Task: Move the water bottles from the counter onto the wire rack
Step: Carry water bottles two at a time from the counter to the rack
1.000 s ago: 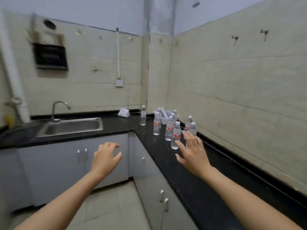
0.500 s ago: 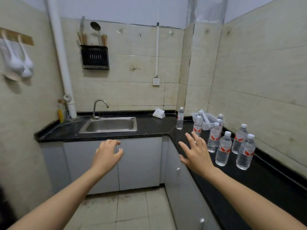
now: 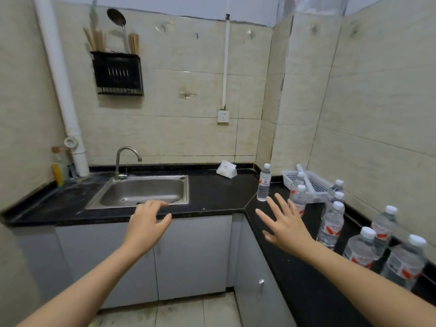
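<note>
Water bottles (image 3: 330,223) crowd the counter (image 3: 212,197) by a white basket (image 3: 289,178); left hand (image 3: 146,223) and right hand (image 3: 286,228) hover, fingers apart, empty.

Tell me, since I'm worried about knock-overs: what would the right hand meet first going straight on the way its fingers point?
Probably the bottle standing alone, just ahead of the right hand; the depth between them is unclear.

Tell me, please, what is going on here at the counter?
A person is reaching out with two empty hands. The left hand hovers, fingers loosely curled, in front of the sink. The right hand is spread open above the black counter, close to the water bottles. They all stand upright on the counter; none has been picked up yet.
</note>
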The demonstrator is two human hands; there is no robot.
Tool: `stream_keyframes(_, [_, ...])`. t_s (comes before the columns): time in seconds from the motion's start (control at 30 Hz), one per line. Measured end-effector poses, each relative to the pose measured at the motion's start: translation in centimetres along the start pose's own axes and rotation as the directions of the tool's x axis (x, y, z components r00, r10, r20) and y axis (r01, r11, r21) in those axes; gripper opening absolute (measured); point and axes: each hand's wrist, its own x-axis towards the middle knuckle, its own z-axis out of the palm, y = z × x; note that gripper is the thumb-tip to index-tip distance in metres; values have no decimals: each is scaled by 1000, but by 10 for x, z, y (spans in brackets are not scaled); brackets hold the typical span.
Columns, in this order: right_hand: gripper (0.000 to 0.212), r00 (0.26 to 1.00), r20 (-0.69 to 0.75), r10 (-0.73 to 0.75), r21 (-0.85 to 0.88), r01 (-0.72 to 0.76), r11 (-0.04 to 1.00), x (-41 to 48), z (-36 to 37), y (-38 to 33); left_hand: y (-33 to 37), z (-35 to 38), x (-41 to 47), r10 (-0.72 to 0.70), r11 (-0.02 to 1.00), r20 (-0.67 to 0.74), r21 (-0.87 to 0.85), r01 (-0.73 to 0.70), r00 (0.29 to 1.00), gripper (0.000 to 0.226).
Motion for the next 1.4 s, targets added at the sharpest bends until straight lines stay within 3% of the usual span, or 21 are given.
stream_keyframes(0.13, [62, 987, 39, -154, -128, 158, 979, 40, 31, 18, -30, 23, 50, -45, 999, 13, -24, 46, 999, 30])
stream_keyframes(0.3, [59, 996, 88, -17, -213, 35, 976, 101, 54, 36, -66, 64, 136, -5, 995, 38, -102, 9, 999, 30])
stream_keyframes(0.47, [55, 979, 202, 7, -321, 59, 945, 146, 79, 52, -88, 116, 231, 100, 986, 117, -147, -82, 988, 31])
stream_keyframes(0.67, [51, 938, 250, 240, -368, -137, 920, 192, 91, 56, -106, 173, 315, 156, 966, 206, -233, -107, 966, 31])
stream_keyframes(0.87, [46, 933, 314, 177, -326, -70, 943, 175, 133, 39, -107, 258, 317, 175, 957, 416, -286, -54, 893, 31])
stream_keyframes(1.07, [49, 792, 404, 457, -301, -357, 884, 159, 189, 37, -68, 324, 322, 227, 953, 558, -295, -65, 798, 34])
stream_keyframes(1.4, [53, 648, 448, 616, -160, -620, 768, 206, 307, 95, -9, 424, 397, 273, 958, 610, -243, -152, 744, 33])
